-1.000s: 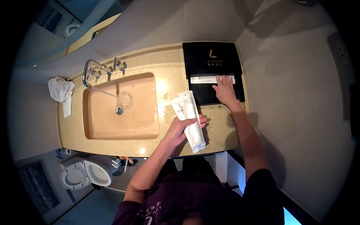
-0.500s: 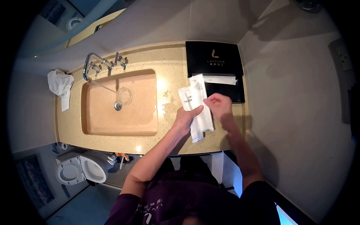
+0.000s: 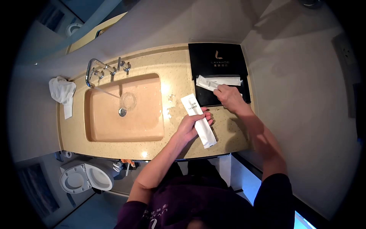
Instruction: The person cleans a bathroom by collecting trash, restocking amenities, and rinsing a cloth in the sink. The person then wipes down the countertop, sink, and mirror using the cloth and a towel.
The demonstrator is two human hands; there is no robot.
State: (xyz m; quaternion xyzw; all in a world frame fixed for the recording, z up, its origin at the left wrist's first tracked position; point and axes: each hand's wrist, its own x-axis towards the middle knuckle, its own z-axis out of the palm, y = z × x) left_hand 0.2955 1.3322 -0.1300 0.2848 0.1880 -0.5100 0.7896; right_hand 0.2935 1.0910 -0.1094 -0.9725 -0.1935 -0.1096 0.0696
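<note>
My left hand (image 3: 190,125) is closed round a white dental kit packet (image 3: 204,134), held at a slant above the counter's front part. Over the black box (image 3: 206,100), my right hand (image 3: 230,98) grips a second white packet (image 3: 207,83), its far end pointing up and left. Beneath that one, another white packet (image 3: 227,81) lies in the box's tray. The box's lid (image 3: 217,57) stands open at the back and bears a logo with the word LAVANDE. My right fingers cover part of the tray.
Left of my hands is a sink (image 3: 126,129) with a chrome faucet (image 3: 91,72) and water running toward the drain. A white towel (image 3: 62,91) lies at the counter's left end. A toilet (image 3: 87,178) stands below left, and a wall rises at the right.
Two packets were together in my left hand; one is now in my right hand. My right hand has moved up and right, over the black box. My left hand keeps the other packet.
</note>
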